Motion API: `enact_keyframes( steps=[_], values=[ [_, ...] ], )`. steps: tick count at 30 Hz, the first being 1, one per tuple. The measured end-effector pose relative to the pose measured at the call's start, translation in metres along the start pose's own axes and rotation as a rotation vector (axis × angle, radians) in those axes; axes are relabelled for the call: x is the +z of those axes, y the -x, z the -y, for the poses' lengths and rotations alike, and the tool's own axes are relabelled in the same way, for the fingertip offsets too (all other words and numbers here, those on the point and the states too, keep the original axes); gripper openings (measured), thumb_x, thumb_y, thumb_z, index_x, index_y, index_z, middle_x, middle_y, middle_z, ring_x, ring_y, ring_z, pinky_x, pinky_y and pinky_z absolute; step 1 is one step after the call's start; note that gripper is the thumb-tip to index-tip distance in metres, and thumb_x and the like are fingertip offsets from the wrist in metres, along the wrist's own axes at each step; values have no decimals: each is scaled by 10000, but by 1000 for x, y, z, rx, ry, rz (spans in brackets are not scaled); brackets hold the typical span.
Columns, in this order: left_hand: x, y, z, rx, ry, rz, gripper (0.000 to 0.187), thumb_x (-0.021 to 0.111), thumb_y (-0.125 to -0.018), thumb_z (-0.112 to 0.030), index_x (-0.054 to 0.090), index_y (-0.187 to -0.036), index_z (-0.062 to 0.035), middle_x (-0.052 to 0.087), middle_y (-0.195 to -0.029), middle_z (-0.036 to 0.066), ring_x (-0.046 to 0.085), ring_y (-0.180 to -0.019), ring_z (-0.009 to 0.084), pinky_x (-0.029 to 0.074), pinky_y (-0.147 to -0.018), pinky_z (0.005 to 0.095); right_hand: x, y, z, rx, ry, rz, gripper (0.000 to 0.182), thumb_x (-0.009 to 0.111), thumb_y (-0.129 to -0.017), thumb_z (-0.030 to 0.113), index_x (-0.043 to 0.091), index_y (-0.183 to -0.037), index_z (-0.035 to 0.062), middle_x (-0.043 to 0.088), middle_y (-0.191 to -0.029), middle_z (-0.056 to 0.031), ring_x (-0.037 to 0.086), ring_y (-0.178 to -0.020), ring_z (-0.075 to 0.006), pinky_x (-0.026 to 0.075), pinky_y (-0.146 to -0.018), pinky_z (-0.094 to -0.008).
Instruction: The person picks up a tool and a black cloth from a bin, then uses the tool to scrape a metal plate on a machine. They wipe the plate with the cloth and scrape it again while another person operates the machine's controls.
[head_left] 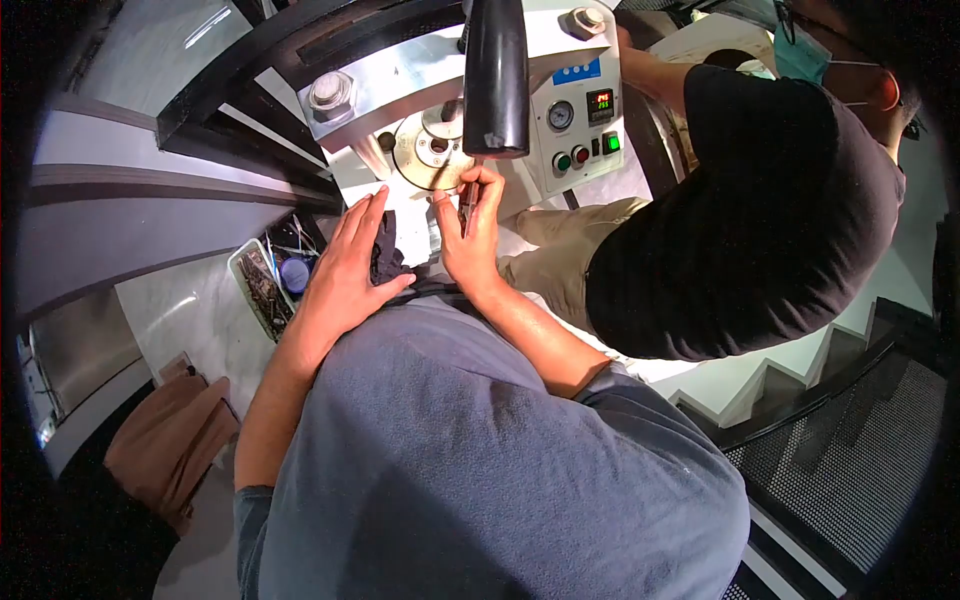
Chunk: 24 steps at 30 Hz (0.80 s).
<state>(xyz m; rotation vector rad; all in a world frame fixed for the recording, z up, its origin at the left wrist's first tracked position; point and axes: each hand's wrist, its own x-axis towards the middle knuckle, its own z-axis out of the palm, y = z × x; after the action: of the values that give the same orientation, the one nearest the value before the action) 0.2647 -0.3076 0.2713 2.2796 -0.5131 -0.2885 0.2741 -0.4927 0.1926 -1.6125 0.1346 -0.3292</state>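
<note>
My right hand (470,230) is closed around a slim dark metal tool (467,205), its fingertips at the lower edge of a round brass-coloured plate (405,160) on a machine. The tool's exact kind is hard to make out. My left hand (345,270) holds nothing; its fingers stretch forward, with the thumb out to the side. Beside it, between the two hands, lies a crumpled black cloth (388,255). A thick black handle (497,90) hangs over the plate, near my right fingertips.
A control box (575,130) with gauge, lit display and buttons stands right of the plate. A metal crossbar (400,80) with large bolts spans above. Left is a tray (258,285) of small items. A person in a black shirt (740,220) is close on the right.
</note>
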Motion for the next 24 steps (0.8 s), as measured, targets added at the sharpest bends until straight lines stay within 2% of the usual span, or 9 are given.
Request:
enact_keyframes(
  steps=[3,6,8,15,17,24],
  values=[
    [-1,0,-1,-22,15,15,1096,886,-740,-162,257,-1635,-99,393,-1594,214,397,-1474,394,358,-1207,454,0,0,1,-25,23,-2,363,671,-966,35,430,-1238,23,458,-1109,-93,471,-972,-178,439,-892,-327],
    [-1,0,0,-14,4,3,1085,886,-742,-162,268,-1631,-102,435,-1551,204,438,-1440,387,382,-1184,452,0,-1,-2,-38,37,-7,351,671,-964,37,441,-1229,22,465,-1106,-99,479,-969,-188,442,-896,-334],
    [-3,-1,-3,-83,54,61,1056,886,-743,-163,297,-1618,-103,479,-1486,194,486,-1389,382,410,-1153,449,0,-1,-2,-46,35,-7,345,672,-962,38,447,-1223,20,469,-1104,-102,483,-969,-194,444,-898,-339],
    [1,0,3,-41,16,17,948,883,-746,-164,386,-1549,-80,500,-1435,193,516,-1345,388,427,-1128,449,-1,-1,1,-25,59,-3,342,673,-951,38,468,-1223,14,484,-1091,-112,499,-978,-212,447,-911,-353],
    [2,-1,3,-10,-3,0,890,878,-748,-182,418,-1500,-61,506,-1408,179,528,-1319,397,462,-1096,461,-1,-1,0,-19,54,2,342,672,-952,41,468,-1226,14,487,-1095,-114,503,-984,-214,447,-916,-356],
    [0,-1,1,-25,27,11,878,875,-744,-153,427,-1494,-66,507,-1412,189,521,-1329,393,437,-1112,453,-2,-1,-2,-10,58,4,347,672,-952,49,467,-1230,16,490,-1106,-118,508,-1006,-226,445,-937,-363]
  ],
)
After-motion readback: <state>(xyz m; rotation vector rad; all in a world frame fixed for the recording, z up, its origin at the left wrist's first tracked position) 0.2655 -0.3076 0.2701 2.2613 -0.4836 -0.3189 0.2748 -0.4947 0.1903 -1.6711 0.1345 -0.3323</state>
